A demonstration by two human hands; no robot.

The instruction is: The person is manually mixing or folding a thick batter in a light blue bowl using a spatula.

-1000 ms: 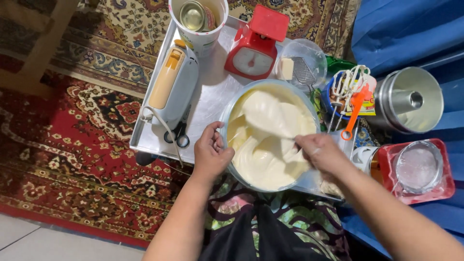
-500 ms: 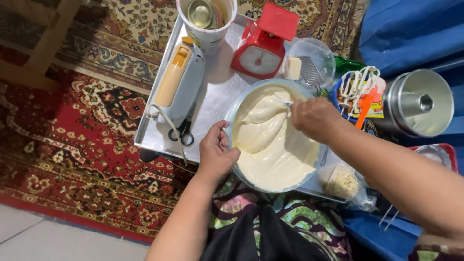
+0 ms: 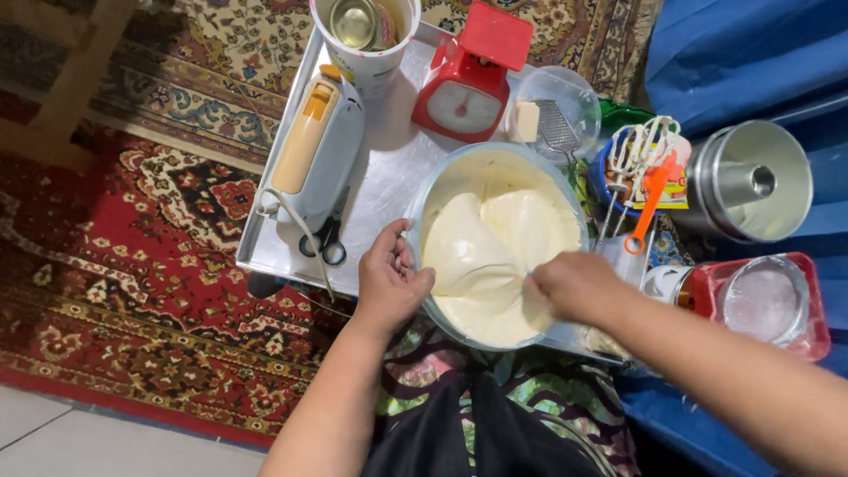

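Observation:
A large clear bowl (image 3: 424, 199) full of pale cream batter (image 3: 521, 230) sits on a metal tray (image 3: 389, 177). My left hand (image 3: 389, 283) grips the bowl's near-left rim. My right hand (image 3: 574, 284) is closed on the handle of a white spatula (image 3: 468, 256), whose wide blade lies in the batter and lifts a fold of it. The handle itself is hidden inside the fist.
On the tray stand a hand mixer (image 3: 314, 155), scissors (image 3: 327, 243), a red kitchen scale (image 3: 473, 79) and a white cup (image 3: 367, 35). To the right are a small clear bowl (image 3: 556, 110), mixer beaters (image 3: 640, 146), a metal tube pan (image 3: 751, 181) and a red-rimmed sieve (image 3: 764, 300). A patterned rug (image 3: 132, 265) lies underneath.
My right hand has swept with the spatula from the bowl's far right side down to its near right edge, turning the batter over. My left hand has stayed on the rim.

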